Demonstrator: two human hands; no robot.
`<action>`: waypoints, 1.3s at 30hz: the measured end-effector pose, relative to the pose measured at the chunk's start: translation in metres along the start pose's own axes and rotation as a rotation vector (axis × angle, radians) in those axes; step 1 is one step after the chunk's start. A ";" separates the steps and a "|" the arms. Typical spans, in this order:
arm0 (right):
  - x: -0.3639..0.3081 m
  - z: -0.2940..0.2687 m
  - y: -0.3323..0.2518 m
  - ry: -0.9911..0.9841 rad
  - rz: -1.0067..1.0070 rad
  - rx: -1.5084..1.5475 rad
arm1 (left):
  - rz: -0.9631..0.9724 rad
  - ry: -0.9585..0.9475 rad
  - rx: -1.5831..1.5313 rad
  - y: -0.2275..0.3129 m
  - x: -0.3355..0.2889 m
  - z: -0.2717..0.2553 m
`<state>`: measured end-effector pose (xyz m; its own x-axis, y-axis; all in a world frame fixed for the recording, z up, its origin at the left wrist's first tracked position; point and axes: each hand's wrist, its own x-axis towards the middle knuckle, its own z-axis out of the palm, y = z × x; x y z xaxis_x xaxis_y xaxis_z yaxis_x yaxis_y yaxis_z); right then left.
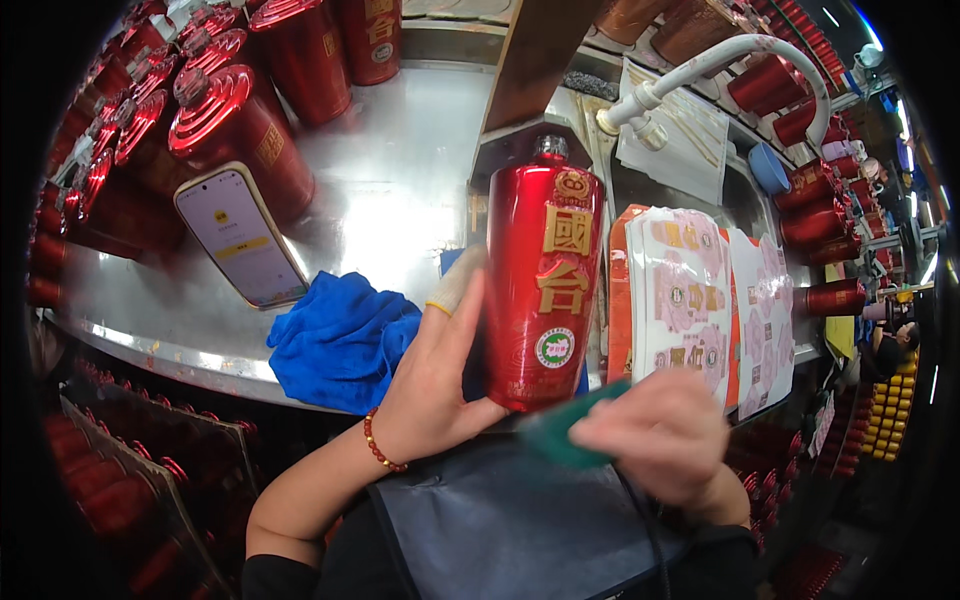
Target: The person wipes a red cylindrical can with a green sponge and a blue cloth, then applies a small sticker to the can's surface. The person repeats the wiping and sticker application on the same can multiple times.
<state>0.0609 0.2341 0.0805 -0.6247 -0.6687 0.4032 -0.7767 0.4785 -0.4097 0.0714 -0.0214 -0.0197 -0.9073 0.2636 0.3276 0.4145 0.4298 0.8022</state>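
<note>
A glossy red bottle (515, 300) with raised gold characters and a round green-and-white sticker near its base stands in the middle, its clear neck pointing away from me. My left hand (430, 370) holds it by the left side and base. A pale finger cover with a yellow rim sits on one finger. Near the bottle's lower right, my right hand (665, 430) is blurred by motion. Pinched in it is a flat dark green piece (565, 430), like a scraper; its exact kind is hard to make out.
A crumpled blue cloth (340, 340) lies left of my left hand. Behind it a phone (240, 235) leans on red bottles (235, 130). Sheets of printed stickers (680, 290) lie at right, below a white curved tap (740, 45). A brown upright board (535, 60) stands behind the bottle.
</note>
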 end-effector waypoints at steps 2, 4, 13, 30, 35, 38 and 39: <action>0.006 0.000 0.006 0.076 0.047 -0.104 | 0.007 0.003 0.017 -0.001 -0.001 0.001; -0.007 0.008 -0.002 -0.001 0.001 0.008 | -0.025 -0.010 -0.008 0.001 -0.003 0.002; 0.000 0.016 -0.025 -0.085 -0.160 -0.258 | -0.086 0.018 0.024 0.016 -0.002 0.004; 0.015 0.016 -0.018 -0.045 -0.140 -0.233 | -0.093 0.047 0.067 0.019 0.000 0.005; 0.012 0.011 -0.016 -0.071 -0.119 -0.048 | -0.155 0.024 0.093 0.021 0.000 0.001; 0.000 0.019 -0.011 0.039 -0.114 -0.143 | -0.108 -0.032 0.131 0.016 0.003 -0.003; -0.005 0.025 -0.017 0.029 -0.124 -0.014 | -0.107 -0.051 0.126 0.014 0.003 -0.003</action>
<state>0.0790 0.2149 0.0648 -0.5260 -0.7062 0.4739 -0.8488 0.4012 -0.3443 0.0741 -0.0171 -0.0055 -0.9434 0.2524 0.2153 0.3240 0.5616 0.7613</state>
